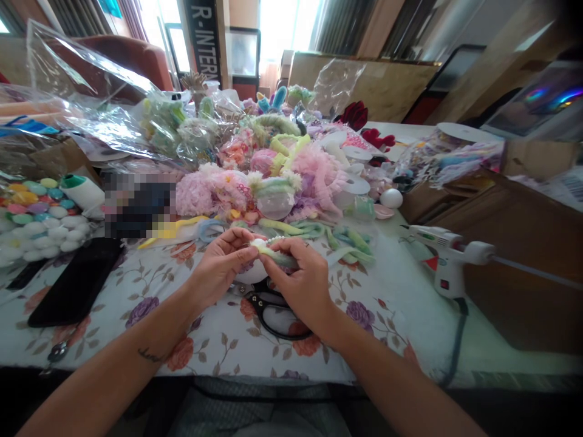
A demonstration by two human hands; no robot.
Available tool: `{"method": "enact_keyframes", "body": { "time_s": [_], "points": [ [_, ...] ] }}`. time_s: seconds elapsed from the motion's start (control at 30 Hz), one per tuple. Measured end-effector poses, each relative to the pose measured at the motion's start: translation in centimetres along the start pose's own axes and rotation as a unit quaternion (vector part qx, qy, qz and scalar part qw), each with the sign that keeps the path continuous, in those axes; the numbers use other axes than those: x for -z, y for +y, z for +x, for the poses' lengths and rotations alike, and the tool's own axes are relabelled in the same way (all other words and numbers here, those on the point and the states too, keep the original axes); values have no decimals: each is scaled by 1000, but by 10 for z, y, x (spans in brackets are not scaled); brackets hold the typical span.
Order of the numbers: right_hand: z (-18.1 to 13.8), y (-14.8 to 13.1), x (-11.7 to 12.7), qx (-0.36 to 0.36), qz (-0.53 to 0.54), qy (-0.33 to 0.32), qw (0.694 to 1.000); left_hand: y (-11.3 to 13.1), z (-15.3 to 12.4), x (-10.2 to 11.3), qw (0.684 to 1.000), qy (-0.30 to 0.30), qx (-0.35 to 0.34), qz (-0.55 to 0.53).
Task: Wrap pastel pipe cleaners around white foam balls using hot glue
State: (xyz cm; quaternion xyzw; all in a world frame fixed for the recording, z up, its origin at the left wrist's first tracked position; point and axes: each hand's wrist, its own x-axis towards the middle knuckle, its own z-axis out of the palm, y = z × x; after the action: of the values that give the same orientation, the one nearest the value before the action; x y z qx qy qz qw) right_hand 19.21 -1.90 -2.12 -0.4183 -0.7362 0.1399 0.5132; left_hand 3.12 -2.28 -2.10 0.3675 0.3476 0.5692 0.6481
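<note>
My left hand and my right hand meet above the middle of the table. Between their fingertips they pinch a short pale yellow-green fuzzy yarn strip. White pearl-like beads run along its far side, and a small white piece shows at the left fingertips; how these are joined I cannot make out. Beneath my hands lies a pair of scissors with black loop handles, partly covered by my right hand. A white rounded thing shows behind the scissors, mostly hidden.
Loose green fuzzy strips lie just beyond my hands, before a heap of pastel yarn pieces. A white glue gun stands at right beside a cardboard box. At left are a black phone and bagged pompoms.
</note>
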Motion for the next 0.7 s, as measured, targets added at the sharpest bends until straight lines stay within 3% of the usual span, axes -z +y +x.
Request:
{"method": "enact_keyframes", "body": {
  "time_s": [0.2,0.43,0.57,0.7],
  "points": [
    [0,-1,0,12,-9,7,1000,-1,1,0,1000,3,4,0],
    [1,-5,2,-24,49,10,998,-1,0,1,1000,-10,6,-9],
    [5,-6,5,-53,77,-2,996,1,0,0,1000,-9,3,19],
    [8,-3,7,-29,87,-12,996,4,1,2,998,-31,-4,59]
  ]
}}
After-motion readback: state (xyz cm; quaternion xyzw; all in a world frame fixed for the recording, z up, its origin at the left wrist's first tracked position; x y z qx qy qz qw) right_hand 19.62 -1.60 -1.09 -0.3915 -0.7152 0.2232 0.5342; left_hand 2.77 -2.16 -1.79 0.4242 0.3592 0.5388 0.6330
